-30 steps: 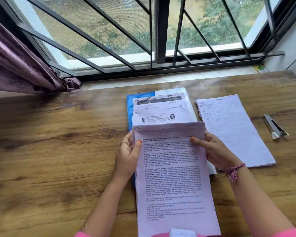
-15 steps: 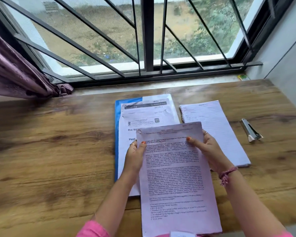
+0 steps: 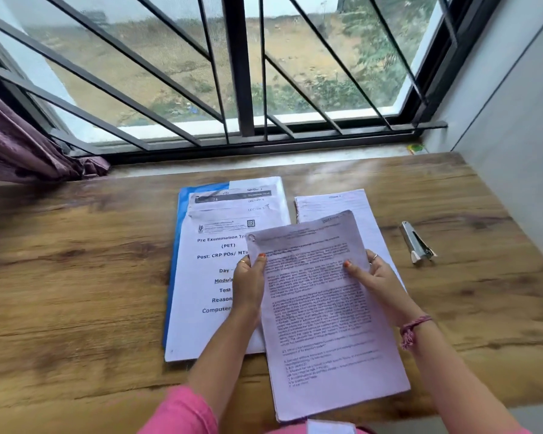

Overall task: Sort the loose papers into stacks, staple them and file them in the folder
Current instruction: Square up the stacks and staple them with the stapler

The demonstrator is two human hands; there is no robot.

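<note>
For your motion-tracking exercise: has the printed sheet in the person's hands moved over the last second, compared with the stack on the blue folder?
Yes. The printed sheet has shifted right, uncovering the stack on the blue folder and overlapping the handwritten pile.

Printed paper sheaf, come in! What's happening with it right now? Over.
Left hand and right hand grip the printed white paper sheaf, lifted over the wooden table. Blue plastic folder under papers. Silver metal stapler untouched. Nothing blocking.
</note>
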